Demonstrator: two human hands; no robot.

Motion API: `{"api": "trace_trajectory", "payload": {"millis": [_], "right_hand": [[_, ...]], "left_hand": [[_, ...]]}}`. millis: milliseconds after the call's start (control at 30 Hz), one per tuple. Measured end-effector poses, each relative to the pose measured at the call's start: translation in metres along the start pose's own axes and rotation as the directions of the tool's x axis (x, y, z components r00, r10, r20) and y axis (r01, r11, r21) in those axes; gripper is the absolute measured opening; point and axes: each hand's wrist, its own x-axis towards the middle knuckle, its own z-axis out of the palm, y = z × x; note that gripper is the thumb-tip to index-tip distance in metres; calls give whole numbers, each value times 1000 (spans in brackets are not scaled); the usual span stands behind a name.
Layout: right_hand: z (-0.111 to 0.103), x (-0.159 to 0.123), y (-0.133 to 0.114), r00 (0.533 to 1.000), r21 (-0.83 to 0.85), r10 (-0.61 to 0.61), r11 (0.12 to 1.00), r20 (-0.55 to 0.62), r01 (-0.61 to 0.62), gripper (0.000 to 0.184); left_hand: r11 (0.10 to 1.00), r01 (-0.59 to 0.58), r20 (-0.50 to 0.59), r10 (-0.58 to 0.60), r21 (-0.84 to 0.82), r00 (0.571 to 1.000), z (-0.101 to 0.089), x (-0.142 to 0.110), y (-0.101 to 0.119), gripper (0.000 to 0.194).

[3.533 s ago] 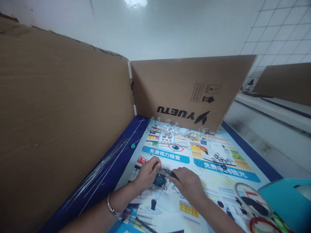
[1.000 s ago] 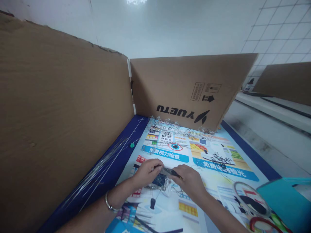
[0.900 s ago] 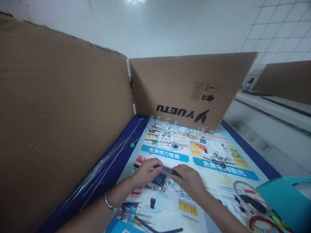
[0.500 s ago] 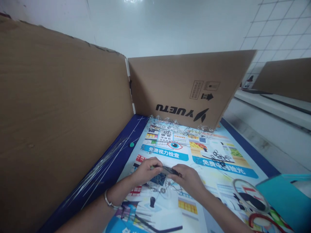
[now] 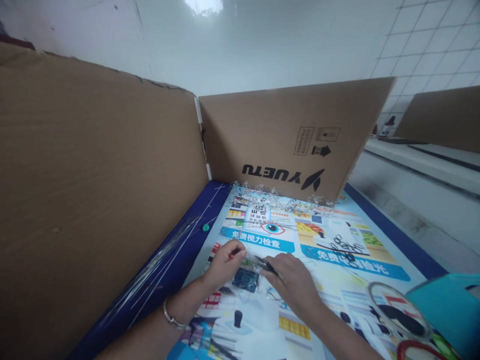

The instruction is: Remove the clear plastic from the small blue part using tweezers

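Note:
My left hand (image 5: pixel 227 262) is closed in a pinch, its fingertips towards my right hand; whatever it grips is thin and too small to make out. A dark hand tool with a narrow metal tip, which looks like pliers (image 5: pixel 267 266), lies in the closed grasp of my right hand (image 5: pixel 294 280). Its tip points left, close to my left fingertips but apart from them. Thin wire loops (image 5: pixel 275 297) show on the printed sheet below and between the hands.
Cardboard panels stand at the left (image 5: pixel 97 190) and back (image 5: pixel 262 130). Long thin wires (image 5: pixel 161 262) lie on the blue strip beside a green piece (image 5: pixel 206 227). Black loops (image 5: pixel 345 250), a large coil (image 5: pixel 399 307) and a teal container (image 5: pixel 446 310) are on the right.
My hands have come apart slightly, and the tool's tip is now free of my left fingers. The dangling wire pieces beneath them have shifted. The view has tilted slightly.

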Motion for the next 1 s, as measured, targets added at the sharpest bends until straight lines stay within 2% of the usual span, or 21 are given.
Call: {"api": "trace_trajectory", "payload": {"millis": [133, 267, 433, 633, 767, 1000], "right_hand": [[1, -1, -4, 996, -207, -85, 975, -33, 76, 25], [1, 0, -5, 996, -284, -85, 956, -11, 79, 25], [0, -1, -4, 998, -298, -57, 952, 28, 62, 22], [0, -2, -3, 995, -298, -7, 954, 98, 36, 17], [-3, -1, -4, 992, -311, 16, 950, 124, 23, 17], [-8, 2, -5, 988, -323, 13, 946, 155, 38, 15]], "left_hand": [[1000, -24, 5, 24, 9, 1000, 0, -1, 3, 15], [995, -95, 56, 93, 35, 994, 1, -3, 5, 15], [957, -244, 54, 238, 160, 970, -1, -3, 9, 17], [875, -327, 110, 308, 358, 945, -3, -4, 10, 13], [845, -370, 154, 336, 387, 929, -4, -3, 11, 14], [842, -385, 140, 359, 377, 923, -3, -2, 6, 16]]}}
